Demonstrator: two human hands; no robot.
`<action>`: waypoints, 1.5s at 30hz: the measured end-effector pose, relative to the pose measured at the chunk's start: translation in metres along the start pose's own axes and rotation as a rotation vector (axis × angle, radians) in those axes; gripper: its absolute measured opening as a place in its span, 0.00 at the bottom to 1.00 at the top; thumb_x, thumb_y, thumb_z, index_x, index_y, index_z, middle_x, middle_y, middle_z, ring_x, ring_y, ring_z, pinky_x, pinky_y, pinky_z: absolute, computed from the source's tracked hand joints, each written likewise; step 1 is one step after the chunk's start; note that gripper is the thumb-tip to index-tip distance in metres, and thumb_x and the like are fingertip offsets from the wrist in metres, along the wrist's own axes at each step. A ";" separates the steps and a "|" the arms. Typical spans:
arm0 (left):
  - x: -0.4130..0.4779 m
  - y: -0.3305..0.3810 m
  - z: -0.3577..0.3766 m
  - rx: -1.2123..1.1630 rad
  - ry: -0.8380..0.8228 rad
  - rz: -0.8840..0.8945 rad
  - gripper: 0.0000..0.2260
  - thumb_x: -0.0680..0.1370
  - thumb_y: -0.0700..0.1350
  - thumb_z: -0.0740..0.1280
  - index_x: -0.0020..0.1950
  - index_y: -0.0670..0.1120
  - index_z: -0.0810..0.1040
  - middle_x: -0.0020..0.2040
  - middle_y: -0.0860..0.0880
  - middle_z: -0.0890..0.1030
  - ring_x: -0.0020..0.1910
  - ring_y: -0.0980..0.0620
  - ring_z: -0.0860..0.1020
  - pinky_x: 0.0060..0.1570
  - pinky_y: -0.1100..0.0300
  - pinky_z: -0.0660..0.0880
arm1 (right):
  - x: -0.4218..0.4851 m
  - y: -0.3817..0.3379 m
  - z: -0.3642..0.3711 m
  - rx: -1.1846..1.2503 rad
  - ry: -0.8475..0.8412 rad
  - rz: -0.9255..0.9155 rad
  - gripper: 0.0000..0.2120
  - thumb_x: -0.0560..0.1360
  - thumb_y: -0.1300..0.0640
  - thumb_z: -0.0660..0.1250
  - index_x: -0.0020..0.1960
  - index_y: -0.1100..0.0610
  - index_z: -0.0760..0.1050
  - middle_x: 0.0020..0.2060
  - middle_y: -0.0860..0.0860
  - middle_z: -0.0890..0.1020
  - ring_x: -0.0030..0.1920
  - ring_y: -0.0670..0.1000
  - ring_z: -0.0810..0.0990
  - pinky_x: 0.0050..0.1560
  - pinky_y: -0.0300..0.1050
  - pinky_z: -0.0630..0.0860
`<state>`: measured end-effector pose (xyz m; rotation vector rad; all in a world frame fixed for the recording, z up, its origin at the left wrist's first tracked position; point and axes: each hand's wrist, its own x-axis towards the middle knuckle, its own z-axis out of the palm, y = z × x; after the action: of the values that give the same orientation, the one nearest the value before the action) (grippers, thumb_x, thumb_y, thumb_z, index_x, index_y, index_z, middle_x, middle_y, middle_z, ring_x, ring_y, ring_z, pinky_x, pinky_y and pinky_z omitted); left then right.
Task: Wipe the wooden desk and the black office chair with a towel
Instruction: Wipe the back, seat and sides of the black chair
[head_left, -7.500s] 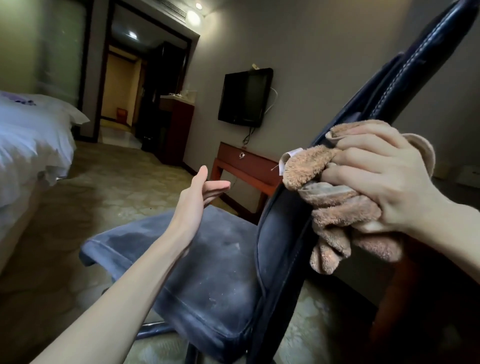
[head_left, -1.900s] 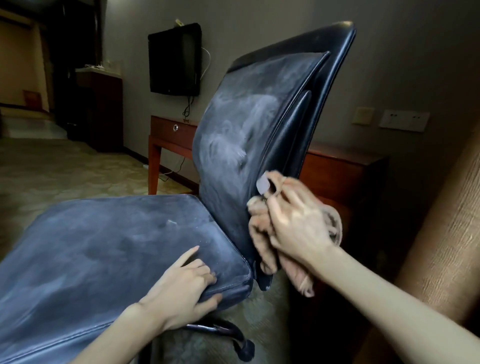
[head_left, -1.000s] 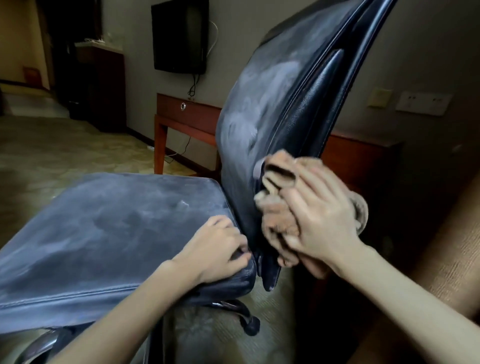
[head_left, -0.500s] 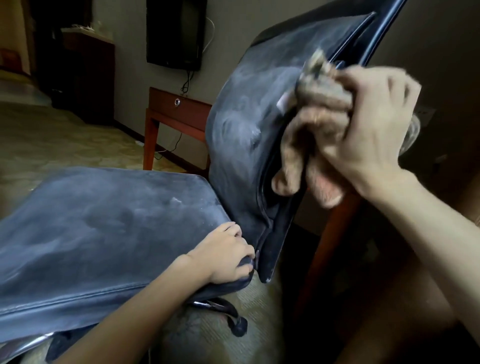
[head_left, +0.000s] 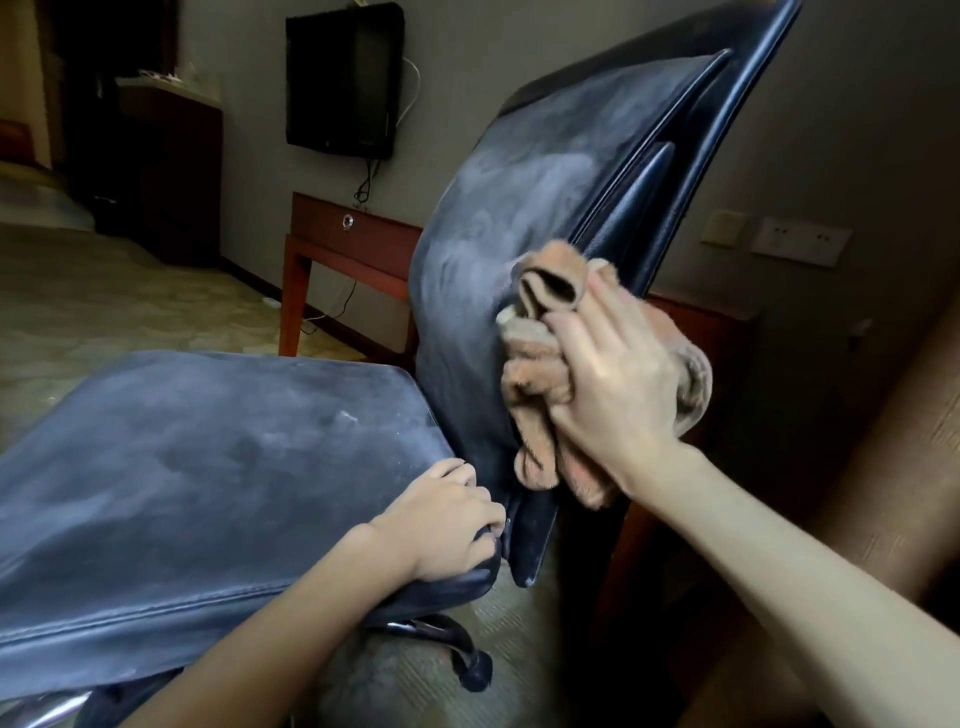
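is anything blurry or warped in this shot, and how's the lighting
Head view: dim, soft room light with no hard glare, pale dusty smears showing on the chair back; the right hand and towel look slightly motion-soft, the left hand gripping the seat corner sharper; wide-angle lens tilts the television and bows the edges; lower right falls into shadow.
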<state>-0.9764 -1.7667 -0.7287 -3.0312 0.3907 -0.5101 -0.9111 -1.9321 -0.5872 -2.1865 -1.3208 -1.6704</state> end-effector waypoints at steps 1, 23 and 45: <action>0.000 0.000 0.001 0.001 0.002 0.004 0.14 0.83 0.52 0.55 0.60 0.54 0.79 0.57 0.54 0.82 0.57 0.49 0.70 0.75 0.59 0.53 | -0.011 -0.004 0.005 0.001 -0.012 -0.033 0.17 0.73 0.61 0.66 0.61 0.62 0.81 0.66 0.63 0.80 0.74 0.63 0.73 0.76 0.61 0.67; -0.016 -0.006 -0.008 -0.173 0.007 0.007 0.15 0.83 0.58 0.59 0.42 0.52 0.76 0.45 0.53 0.79 0.48 0.52 0.65 0.68 0.58 0.61 | 0.116 0.016 -0.084 -0.232 0.064 0.092 0.24 0.71 0.56 0.66 0.67 0.59 0.73 0.65 0.58 0.76 0.66 0.62 0.71 0.69 0.56 0.65; -0.017 0.002 0.004 -0.040 0.114 0.067 0.13 0.81 0.53 0.57 0.58 0.50 0.78 0.56 0.51 0.80 0.57 0.47 0.70 0.65 0.54 0.65 | 0.024 -0.019 -0.042 -0.021 -0.126 -0.325 0.06 0.70 0.60 0.71 0.46 0.60 0.77 0.44 0.59 0.78 0.44 0.62 0.75 0.42 0.57 0.70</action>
<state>-0.9914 -1.7640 -0.7377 -3.0238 0.5123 -0.6798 -0.9548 -1.9291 -0.5582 -2.2164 -1.7828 -1.6725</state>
